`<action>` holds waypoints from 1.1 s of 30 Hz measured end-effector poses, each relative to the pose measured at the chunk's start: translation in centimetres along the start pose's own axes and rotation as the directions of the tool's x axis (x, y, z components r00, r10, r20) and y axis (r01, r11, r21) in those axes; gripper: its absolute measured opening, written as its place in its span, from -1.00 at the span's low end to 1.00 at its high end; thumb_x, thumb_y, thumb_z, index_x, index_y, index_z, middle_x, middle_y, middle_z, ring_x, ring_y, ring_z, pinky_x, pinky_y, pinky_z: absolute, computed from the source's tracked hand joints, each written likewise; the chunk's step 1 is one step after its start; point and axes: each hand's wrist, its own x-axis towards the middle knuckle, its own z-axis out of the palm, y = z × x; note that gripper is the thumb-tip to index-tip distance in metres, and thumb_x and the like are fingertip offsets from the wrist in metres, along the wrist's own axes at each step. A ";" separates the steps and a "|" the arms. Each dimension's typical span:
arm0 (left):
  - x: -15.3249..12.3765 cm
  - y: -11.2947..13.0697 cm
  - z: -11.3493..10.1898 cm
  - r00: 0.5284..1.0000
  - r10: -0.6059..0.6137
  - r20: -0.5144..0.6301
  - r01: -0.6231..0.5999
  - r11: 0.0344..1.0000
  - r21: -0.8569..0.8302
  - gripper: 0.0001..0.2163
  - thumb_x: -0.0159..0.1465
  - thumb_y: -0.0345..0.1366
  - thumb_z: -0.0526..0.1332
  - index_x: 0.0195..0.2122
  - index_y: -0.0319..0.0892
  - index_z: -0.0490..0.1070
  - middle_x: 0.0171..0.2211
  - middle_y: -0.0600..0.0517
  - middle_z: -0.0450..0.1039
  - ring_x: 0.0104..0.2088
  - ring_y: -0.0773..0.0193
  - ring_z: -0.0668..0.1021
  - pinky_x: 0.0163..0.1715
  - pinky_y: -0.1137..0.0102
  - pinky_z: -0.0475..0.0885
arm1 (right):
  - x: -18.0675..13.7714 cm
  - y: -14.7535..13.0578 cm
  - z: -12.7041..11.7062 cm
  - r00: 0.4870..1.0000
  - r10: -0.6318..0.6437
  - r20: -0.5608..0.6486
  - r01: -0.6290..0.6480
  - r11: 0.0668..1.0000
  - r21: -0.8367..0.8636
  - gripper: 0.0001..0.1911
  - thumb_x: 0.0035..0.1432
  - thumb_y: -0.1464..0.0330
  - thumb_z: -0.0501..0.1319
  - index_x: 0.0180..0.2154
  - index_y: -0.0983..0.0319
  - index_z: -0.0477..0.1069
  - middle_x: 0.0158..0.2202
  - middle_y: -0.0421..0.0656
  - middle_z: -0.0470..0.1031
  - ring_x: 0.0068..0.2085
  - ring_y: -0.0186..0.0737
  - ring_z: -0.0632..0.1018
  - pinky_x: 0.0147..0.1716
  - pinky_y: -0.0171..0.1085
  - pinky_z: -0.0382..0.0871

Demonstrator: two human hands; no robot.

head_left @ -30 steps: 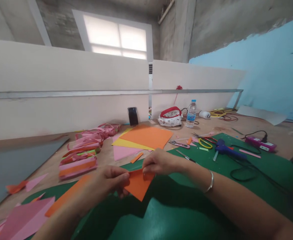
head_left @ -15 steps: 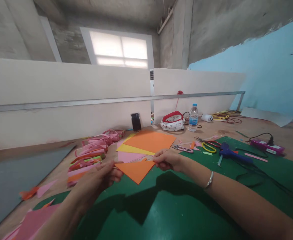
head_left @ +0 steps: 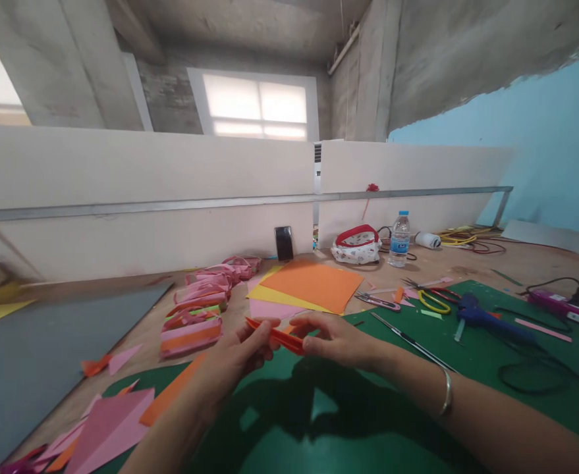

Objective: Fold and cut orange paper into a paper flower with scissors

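Above the green cutting mat (head_left: 269, 454), both hands meet at a folded piece of orange paper (head_left: 288, 341), seen nearly edge-on. My left hand (head_left: 252, 345) pinches its left part between thumb and fingers. At the right end, my right hand (head_left: 326, 336) has its thumb and curled fingers around the paper; a bracelet (head_left: 446, 392) circles that wrist. Just beyond the hands lie a large orange sheet (head_left: 313, 283), a yellow sheet (head_left: 274, 296) and a pink sheet (head_left: 269, 309). A slim craft knife (head_left: 412, 341) rests on the mat beside my right forearm.
Pink and orange paper pieces (head_left: 190, 336) form a row at left, with cut pink paper (head_left: 114, 428) nearer. On the right are scissors (head_left: 432, 299), thread snips (head_left: 381, 301), a blue glue gun (head_left: 491, 319) and a purple power strip (head_left: 566, 306). A water bottle (head_left: 399, 240) and phone (head_left: 284, 243) stand behind.
The orange paper, held flat between both hands before, is now folded narrow and edge-on. My hands have come closer together. The view has turned left, and the craft knife now shows.
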 end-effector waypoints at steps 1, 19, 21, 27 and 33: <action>0.0 -0.1 0.0 1.000 -0.007 0.006 0.007 0.999 0.032 -0.62 0.07 0.01 0.22 -0.25 -0.19 0.40 -0.60 0.16 0.31 -0.56 0.43 0.28 -0.53 0.50 0.20 | 0.0 -0.1 0.1 1.000 -0.023 0.021 0.023 1.000 -0.004 -0.53 0.01 0.10 0.25 -0.09 0.24 0.39 -0.14 -0.10 0.41 -0.17 -0.21 0.42 -0.24 -0.28 0.30; -0.4 -0.3 0.2 0.963 -0.185 0.195 0.228 0.946 -0.232 -0.63 0.00 -0.41 0.32 -0.12 -0.17 0.44 -0.31 -0.08 0.58 -0.25 0.04 0.59 -0.16 0.17 0.43 | 0.6 0.7 0.1 0.948 0.243 -0.205 -0.156 0.918 0.364 -0.63 0.04 0.15 0.16 -0.58 0.24 0.10 -0.61 -0.33 0.12 -0.60 -0.47 0.20 -0.60 -0.42 0.08; -0.6 -0.1 0.3 0.969 -0.187 0.158 0.220 0.950 -0.223 -0.66 0.02 -0.41 0.31 -0.13 -0.18 0.44 -0.24 -0.09 0.57 -0.23 0.09 0.58 -0.20 0.27 0.45 | 0.6 0.9 0.1 0.947 0.246 -0.205 -0.157 0.914 0.373 -0.64 0.03 0.17 0.17 -0.58 0.23 0.09 -0.61 -0.33 0.12 -0.60 -0.47 0.21 -0.59 -0.42 0.10; -0.7 0.5 0.7 0.978 -0.204 0.034 0.206 0.968 -0.141 -0.81 0.13 -0.34 0.23 -0.21 -0.18 0.47 -0.27 -0.06 0.57 -0.28 0.24 0.59 -0.36 0.47 0.46 | 0.7 1.1 0.0 0.946 0.233 -0.224 -0.151 0.932 0.330 -0.65 0.06 0.15 0.14 -0.57 0.24 0.14 -0.62 -0.31 0.17 -0.61 -0.43 0.28 -0.59 -0.39 0.18; -0.7 0.6 0.9 0.973 -0.232 -0.008 0.231 0.971 -0.062 -0.84 0.15 -0.35 0.20 -0.24 -0.16 0.48 -0.37 -0.03 0.59 -0.40 0.28 0.59 -0.45 0.49 0.43 | 0.7 1.4 0.0 0.952 0.184 -0.243 -0.127 0.964 0.234 -0.66 0.12 0.19 0.11 -0.57 0.26 0.22 -0.65 -0.30 0.21 -0.62 -0.42 0.31 -0.60 -0.39 0.18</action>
